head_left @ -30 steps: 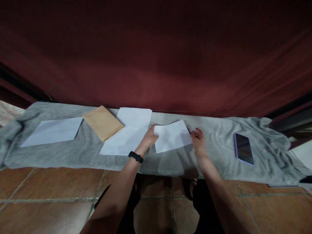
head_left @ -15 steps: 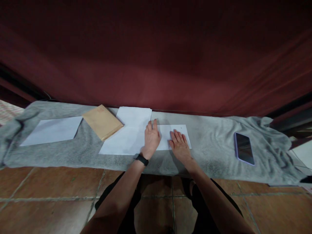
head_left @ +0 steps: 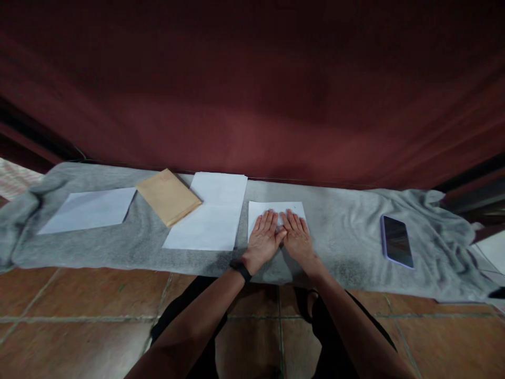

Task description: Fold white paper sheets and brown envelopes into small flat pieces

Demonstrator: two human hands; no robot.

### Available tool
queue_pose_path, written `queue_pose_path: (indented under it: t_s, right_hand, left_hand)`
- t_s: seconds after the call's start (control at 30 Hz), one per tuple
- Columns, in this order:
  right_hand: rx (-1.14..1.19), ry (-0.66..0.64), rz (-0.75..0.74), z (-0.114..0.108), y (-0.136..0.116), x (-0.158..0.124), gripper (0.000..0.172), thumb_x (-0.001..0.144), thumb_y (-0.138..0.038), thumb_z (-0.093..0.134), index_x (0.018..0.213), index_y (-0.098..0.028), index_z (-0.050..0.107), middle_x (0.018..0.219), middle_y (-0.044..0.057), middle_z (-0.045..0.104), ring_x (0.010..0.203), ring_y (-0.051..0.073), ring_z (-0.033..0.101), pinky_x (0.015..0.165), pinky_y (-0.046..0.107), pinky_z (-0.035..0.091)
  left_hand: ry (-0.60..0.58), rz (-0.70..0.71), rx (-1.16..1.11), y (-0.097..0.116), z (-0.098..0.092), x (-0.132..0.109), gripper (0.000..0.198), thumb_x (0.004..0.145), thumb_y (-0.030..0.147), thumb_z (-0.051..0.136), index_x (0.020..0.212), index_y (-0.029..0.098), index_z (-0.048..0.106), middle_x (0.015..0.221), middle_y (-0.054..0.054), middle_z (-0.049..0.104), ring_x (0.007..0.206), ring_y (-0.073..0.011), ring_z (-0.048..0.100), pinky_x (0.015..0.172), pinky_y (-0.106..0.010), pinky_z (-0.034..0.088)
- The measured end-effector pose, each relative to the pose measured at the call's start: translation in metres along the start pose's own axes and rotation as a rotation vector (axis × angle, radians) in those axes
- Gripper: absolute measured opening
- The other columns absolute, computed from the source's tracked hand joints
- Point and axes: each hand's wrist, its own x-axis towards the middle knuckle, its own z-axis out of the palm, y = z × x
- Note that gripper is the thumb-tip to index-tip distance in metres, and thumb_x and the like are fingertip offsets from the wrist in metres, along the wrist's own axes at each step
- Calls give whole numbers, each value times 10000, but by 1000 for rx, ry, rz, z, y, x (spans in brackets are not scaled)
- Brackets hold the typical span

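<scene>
A small white sheet of paper (head_left: pixel 276 206), which looks folded, lies on the grey cloth in front of me. My left hand (head_left: pixel 264 235) rests flat on its left half, fingers stretched out. Beside it, my right hand (head_left: pixel 296 235) lies flat on the right half, fingers also extended. The thumbs meet near the middle, and both palms cover the paper's lower part. Left of my hands is a stack of larger white sheets (head_left: pixel 215 216), with brown envelopes (head_left: pixel 169 196) overlapping its left edge.
Another white sheet (head_left: pixel 89 209) lies farther left on the grey cloth (head_left: pixel 339 226). A phone (head_left: pixel 396 241) in a purple case is at the right. Dark red fabric (head_left: pixel 252 105) rises behind the cloth's far edge. Tiled floor (head_left: pixel 87 305) shows below.
My left hand has moved right, from the gap by the large sheets onto the small paper, next to my right hand. The right hand has stayed nearly in place.
</scene>
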Motion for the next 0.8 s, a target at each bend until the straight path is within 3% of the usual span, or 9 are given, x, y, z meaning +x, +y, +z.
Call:
queue_pose_path:
  t_s: [0.2,0.43,0.6,0.8]
  right_hand:
    - [29,35,90,1,25,-4,529,1052,-344,329,1548,-173,400,1625,131,349,1483,291,353,1211,516,250]
    - [41,83,190,-1,36,-11,526,1040,-337,330,1524,-163,439,1592,152,408,1465,333,377,1208,615,192]
    - [73,130,197,-5,30,-7,522,1026,-302,351,1505,-126,461,1591,164,407,1487,343,335,1210,628,174]
    - [110,24,45,-4,6,5,535,1033,-265,307,1544,-140,403,1622,119,363,1516,280,294,1230,510,224]
  left_hand:
    - [-3,-22,49,-8,-2,-4,602,1045,401,330,1562,93,325,1652,-154,265,1557,-243,162,1277,-461,149]
    - [-7,-121,103,-14,-5,-5,618,1026,361,349,1573,78,301,1652,-166,248,1556,-257,162,1276,-466,132]
    - [44,-194,99,-5,-5,0,611,1007,320,360,1566,76,315,1635,-169,301,1549,-279,192,1272,-500,119]
    - [7,-110,-7,14,2,21,571,1000,252,317,1541,75,369,1630,-152,331,1550,-259,198,1273,-474,143]
